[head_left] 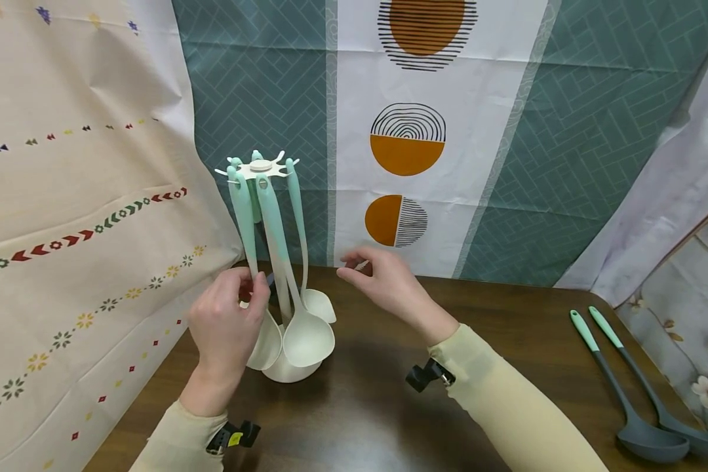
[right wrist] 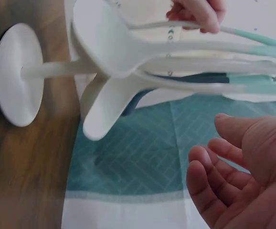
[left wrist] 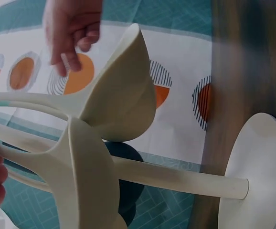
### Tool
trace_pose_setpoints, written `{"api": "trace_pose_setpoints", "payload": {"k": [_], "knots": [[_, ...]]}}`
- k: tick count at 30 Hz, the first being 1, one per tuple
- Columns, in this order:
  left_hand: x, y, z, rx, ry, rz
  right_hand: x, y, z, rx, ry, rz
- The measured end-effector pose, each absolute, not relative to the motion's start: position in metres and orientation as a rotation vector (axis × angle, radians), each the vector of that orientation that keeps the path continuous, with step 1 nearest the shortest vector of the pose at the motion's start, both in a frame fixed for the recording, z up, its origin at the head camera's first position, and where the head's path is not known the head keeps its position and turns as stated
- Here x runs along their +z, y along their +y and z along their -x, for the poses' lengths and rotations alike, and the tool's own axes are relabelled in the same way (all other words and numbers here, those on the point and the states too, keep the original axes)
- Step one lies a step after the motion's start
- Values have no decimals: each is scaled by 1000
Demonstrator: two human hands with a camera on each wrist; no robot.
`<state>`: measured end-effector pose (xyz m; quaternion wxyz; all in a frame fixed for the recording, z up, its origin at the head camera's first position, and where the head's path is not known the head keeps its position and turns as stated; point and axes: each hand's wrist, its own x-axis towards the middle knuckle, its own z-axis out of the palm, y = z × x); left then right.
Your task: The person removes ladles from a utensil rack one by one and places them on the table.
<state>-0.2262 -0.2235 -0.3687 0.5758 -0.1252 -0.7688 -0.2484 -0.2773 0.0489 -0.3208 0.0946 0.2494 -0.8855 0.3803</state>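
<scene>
A white utensil stand (head_left: 261, 167) with a spoked top and round base carries several hanging utensils with mint-green handles. My left hand (head_left: 225, 321) pinches the stem of a cream ladle (head_left: 265, 344) on the stand's left side, whose handle top reaches the spokes. Another cream ladle (head_left: 309, 337) hangs in front, and a cream utensil (head_left: 320, 303) hangs to the right, its bowl partly hidden. Behind them, a dark utensil (right wrist: 190, 80) shows in the right wrist view. My right hand (head_left: 383, 282) hovers to the right of the stand, fingers loosely bent and holding nothing.
Two dark grey ladles, a nearer one (head_left: 651, 440) and one beside it (head_left: 705, 440), lie at the right edge of the brown wooden table (head_left: 377, 406). Patterned cloth hangs close along the left side, the back (head_left: 259, 78) and the right.
</scene>
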Motion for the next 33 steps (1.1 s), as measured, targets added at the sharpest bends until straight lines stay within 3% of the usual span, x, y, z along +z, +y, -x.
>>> {"api": "trace_pose_setpoints", "payload": {"k": [16,33], "knots": [[-372,-224,236,-582,-1765,312,-312,9,283,1273,-2620,-856],[-374,-223,237,-568,-1767,291,-315,0,284,1289,-2621,-861]]}}
